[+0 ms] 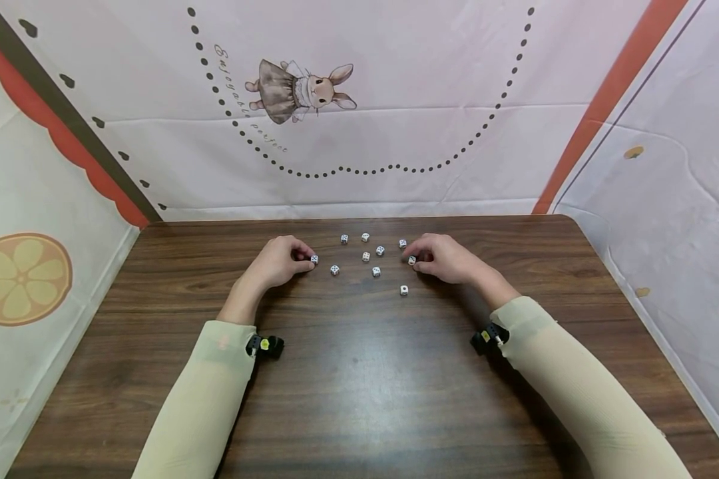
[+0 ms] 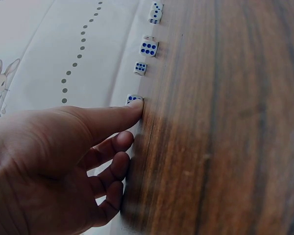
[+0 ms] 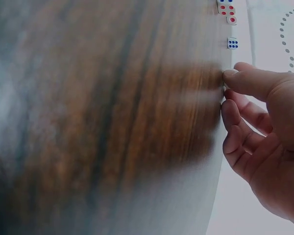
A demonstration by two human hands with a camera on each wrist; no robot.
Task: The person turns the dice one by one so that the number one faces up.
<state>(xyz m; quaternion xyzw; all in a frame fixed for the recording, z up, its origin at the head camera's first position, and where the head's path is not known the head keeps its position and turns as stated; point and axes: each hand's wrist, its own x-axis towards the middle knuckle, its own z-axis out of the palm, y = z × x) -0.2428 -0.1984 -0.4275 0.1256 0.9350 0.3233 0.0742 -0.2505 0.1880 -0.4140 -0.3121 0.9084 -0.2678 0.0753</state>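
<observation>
Small white dice with dark pips lie toward the far side of the brown wooden table [image 1: 359, 372]. At the left end of the group, my left hand [image 1: 278, 261] pinches one die [image 1: 314, 259] between thumb and fingertips. The left wrist view shows the thumb tip over part of that die [image 2: 133, 99], the other fingers curling below. My right hand [image 1: 446, 259] holds another die [image 1: 411, 260] between thumb and index finger at the right end. In the right wrist view, the right thumb and fingers [image 3: 255, 88] hide this die.
Between the hands lie several loose dice, among them one die [image 1: 376, 271] near the middle and one [image 1: 404, 290] closer to me. Another die [image 1: 403, 243] sits right beside the right index finger. A white printed cloth [image 1: 395, 159] hangs behind the table's far edge.
</observation>
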